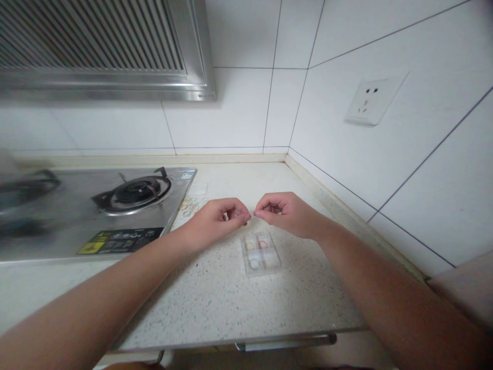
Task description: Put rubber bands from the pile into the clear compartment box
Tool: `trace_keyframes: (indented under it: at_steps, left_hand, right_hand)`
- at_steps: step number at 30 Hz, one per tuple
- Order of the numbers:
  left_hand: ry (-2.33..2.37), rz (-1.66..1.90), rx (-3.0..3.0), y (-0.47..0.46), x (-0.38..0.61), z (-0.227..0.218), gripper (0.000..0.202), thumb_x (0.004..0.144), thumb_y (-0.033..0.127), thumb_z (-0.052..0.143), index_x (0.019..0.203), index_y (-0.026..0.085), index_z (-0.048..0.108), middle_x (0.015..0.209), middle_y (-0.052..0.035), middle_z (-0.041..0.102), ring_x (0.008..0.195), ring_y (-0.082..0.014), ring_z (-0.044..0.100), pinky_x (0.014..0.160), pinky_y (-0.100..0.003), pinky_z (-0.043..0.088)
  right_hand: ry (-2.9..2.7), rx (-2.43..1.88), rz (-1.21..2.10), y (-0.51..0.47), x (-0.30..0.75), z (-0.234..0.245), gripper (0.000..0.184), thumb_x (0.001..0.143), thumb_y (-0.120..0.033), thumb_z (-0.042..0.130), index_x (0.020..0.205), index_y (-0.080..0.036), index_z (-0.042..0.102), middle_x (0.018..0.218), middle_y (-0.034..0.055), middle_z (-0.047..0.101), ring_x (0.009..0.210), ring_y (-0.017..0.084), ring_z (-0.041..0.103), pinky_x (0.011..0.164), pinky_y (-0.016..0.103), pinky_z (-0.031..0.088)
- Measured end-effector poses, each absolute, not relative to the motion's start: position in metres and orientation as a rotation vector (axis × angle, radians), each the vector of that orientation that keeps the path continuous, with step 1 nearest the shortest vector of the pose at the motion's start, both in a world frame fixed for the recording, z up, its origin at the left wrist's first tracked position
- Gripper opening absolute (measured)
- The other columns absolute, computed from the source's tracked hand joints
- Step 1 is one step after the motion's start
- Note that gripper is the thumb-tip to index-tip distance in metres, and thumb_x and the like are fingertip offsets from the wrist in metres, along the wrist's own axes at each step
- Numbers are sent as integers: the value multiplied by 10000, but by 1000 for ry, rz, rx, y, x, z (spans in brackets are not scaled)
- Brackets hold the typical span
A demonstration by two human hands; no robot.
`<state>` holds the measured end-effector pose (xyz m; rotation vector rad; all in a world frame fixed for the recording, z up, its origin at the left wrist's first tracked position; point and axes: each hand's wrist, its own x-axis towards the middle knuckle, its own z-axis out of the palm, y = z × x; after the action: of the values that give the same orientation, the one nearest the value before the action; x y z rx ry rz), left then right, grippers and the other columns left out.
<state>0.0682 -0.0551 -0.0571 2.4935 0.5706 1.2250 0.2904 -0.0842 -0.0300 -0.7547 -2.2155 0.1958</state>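
Observation:
My left hand [230, 213] and my right hand [283, 211] meet almost fingertip to fingertip above the counter. Each is closed in a pinch of thumb and forefinger. Something tiny may lie between the fingertips, too small to name. Just below them on the counter sits a clear plastic box [268, 265] divided into compartments. A yellowish ring-shaped band [250, 246], a red band [263, 244] and a pale band [254, 264] lie in separate compartments. Left of my left hand is a loose pile of thin bands [188, 206] in yellowish and pale tones.
A clear, flat plastic piece [199, 188] lies behind the pile. The steel gas stove [88, 210] with its burner [138, 191] borders the pile on the left. A range hood [115, 77] hangs above. A wall socket [367, 102] is on the right wall.

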Motion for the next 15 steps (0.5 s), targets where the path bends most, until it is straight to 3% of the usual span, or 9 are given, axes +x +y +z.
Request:
trace_keyframes:
  at_steps: [15]
  left_hand:
    - [542, 1225, 2467, -57, 68, -58, 215, 880, 357, 611, 897, 150, 666, 755, -12, 612, 668, -112, 496, 604, -232, 367]
  right_hand:
    - [-2210, -755, 195, -85, 290, -30, 215, 865, -359, 626, 842, -150, 673, 647, -7, 555, 595, 95, 467, 531, 225, 348]
